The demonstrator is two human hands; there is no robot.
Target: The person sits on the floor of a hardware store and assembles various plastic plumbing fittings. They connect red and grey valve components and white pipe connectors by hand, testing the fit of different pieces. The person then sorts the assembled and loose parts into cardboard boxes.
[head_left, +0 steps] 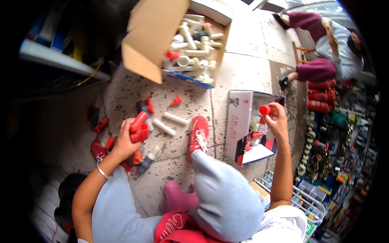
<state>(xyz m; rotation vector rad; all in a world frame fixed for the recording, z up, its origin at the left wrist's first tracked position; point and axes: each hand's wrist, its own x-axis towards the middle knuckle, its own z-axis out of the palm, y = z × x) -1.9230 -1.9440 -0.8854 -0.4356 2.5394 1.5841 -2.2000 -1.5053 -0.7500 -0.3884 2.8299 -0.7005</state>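
My left hand (124,141) is closed around red pipe fittings (139,122), which stick out past the fingers. On the right, my right hand (277,124) pinches a red pipe fitting (264,109) over a white cardboard box (239,121). Inside that box lie red fittings (256,135) and white ones. Under and around my left hand, loose pieces are scattered on the floor: a grey fitting (146,162) with a pale end, an orange-red fitting (101,124), and a small red cone-shaped piece (176,100). Two white pipe pieces (163,126) lie near my shoe.
An open brown carton (153,40) full of white pipe fittings (187,38) stands at the far side. My red shoe (198,133) rests between the loose pieces and the white box. At far right, another person (324,48) sits beside red cylinders (322,96) and crowded hardware goods (344,150).
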